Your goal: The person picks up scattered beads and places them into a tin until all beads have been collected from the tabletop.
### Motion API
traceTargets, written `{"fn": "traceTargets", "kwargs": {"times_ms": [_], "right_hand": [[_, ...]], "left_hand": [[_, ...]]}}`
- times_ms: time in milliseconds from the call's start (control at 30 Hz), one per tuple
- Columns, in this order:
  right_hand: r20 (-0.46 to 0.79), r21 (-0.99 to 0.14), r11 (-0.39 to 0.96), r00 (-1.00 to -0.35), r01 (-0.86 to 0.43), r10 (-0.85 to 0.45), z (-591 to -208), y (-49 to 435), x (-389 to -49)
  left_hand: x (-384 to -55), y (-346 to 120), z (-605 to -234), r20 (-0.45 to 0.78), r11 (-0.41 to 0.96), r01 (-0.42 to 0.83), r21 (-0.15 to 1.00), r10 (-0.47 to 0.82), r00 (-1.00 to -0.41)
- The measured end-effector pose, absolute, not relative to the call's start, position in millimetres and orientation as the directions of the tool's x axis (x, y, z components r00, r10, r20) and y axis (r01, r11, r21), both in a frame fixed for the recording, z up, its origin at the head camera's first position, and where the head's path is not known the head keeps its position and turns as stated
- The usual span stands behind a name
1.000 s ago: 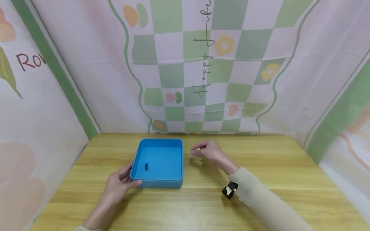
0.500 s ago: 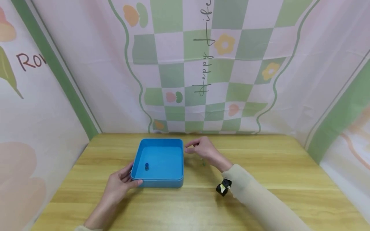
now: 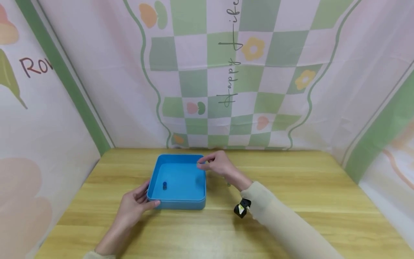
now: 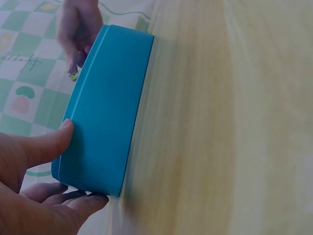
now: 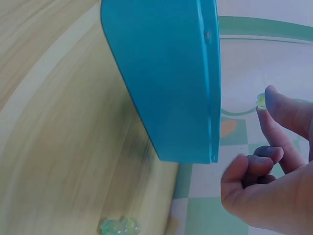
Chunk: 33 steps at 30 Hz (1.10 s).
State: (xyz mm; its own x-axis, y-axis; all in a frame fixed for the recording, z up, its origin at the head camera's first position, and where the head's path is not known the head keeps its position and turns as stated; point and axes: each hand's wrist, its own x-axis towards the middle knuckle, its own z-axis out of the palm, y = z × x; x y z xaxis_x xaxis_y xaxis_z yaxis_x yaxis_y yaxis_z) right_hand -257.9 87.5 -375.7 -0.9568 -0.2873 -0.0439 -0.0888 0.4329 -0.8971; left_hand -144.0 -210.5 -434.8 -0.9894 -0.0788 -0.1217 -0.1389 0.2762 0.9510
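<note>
A square blue box [image 3: 182, 180] stands on the table with its top uncovered. My left hand [image 3: 132, 208] grips its near left corner, thumb on the front wall and fingers round the side, as the left wrist view also shows. Over the box's far right rim is my right hand [image 3: 220, 165]. Between thumb and index finger it pinches a clear glass marble [image 5: 261, 101] with yellow-green inside; its other fingers are curled. Inside the box, toward the near left, lie small dark blue marbles [image 3: 165, 185].
On the wooden table [image 3: 275, 230], right of the box, clear greenish marbles [image 5: 112, 227] lie close together, mostly hidden by the right wrist in the head view. A patterned cloth [image 3: 242, 82] hangs behind the table. A small black device [image 3: 240, 209] sits at the right cuff.
My right hand has moved left with the pinched marble, from beside the box to over its far right rim. My left hand stays at the box's corner.
</note>
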Motion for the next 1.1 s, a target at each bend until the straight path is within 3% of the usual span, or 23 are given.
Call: {"fn": "traceTargets", "kwargs": {"times_ms": [1100], "right_hand": [[-0.017,-0.889,0.436,-0.943,-0.138,-0.333,-380,38,-259]], "left_hand": [[-146,-210,-436,-0.139,0.278,-0.159,0.947,-0.089,-0.986]]}}
